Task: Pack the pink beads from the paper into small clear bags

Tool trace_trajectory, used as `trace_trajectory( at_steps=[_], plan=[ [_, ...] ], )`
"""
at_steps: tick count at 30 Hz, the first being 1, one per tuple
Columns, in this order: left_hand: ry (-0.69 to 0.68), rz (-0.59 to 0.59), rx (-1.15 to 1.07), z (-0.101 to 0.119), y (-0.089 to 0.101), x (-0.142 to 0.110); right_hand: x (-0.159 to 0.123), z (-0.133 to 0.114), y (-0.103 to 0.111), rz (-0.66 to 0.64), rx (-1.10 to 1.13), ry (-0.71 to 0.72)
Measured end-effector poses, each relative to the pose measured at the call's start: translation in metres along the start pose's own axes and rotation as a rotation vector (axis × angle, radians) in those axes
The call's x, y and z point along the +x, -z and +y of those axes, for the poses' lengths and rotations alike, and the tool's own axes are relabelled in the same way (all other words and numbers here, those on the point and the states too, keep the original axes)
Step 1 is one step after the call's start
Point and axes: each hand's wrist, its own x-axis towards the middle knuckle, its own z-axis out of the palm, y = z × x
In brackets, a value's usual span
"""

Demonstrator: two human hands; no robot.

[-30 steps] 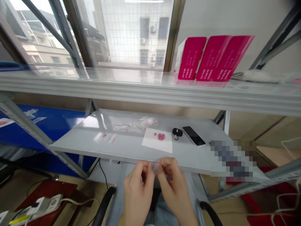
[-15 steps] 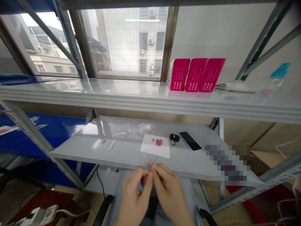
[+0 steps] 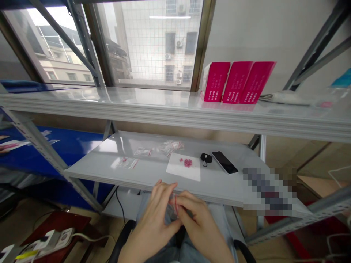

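Observation:
Just below the front edge of the grey shelf [image 3: 153, 175], my left hand [image 3: 153, 223] and my right hand [image 3: 199, 223] meet. Between their fingertips they pinch a small clear zip bag with a red strip [image 3: 174, 203]. On the shelf beyond lies a white sheet [image 3: 181, 171] with a little heap of pink beads [image 3: 187, 162]. To its left rest more small clear bags [image 3: 170, 147], a single one [image 3: 144, 151] and another holding something pink [image 3: 126, 163].
A black phone [image 3: 225, 162] and a small black object [image 3: 206, 157] lie right of the sheet. Three pink boxes [image 3: 237, 82] stand on the upper shelf. A power strip [image 3: 52, 239] sits on the floor at the lower left. Slanted metal rack struts flank the shelf.
My hands have drawn closer together and dropped slightly lower. The small bag, held level between them a second ago, is now turned upright and pinched between the fingertips of both hands.

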Motion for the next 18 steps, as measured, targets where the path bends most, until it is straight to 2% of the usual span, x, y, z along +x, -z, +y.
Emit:
trace_trajectory(
  at_steps=[7, 13, 18],
  plan=[
    [-0.029, 0.096, 0.038, 0.003, -0.012, 0.002, 0.0, 0.006, 0.0, 0.029, -0.013, -0.017],
    [0.007, 0.089, 0.027, 0.012, -0.011, 0.006, -0.002, 0.003, 0.0, 0.018, -0.061, -0.007],
    [-0.019, 0.115, 0.033, 0.011, -0.017, 0.004, -0.003, 0.005, -0.004, 0.03, -0.104, -0.011]
  ],
)
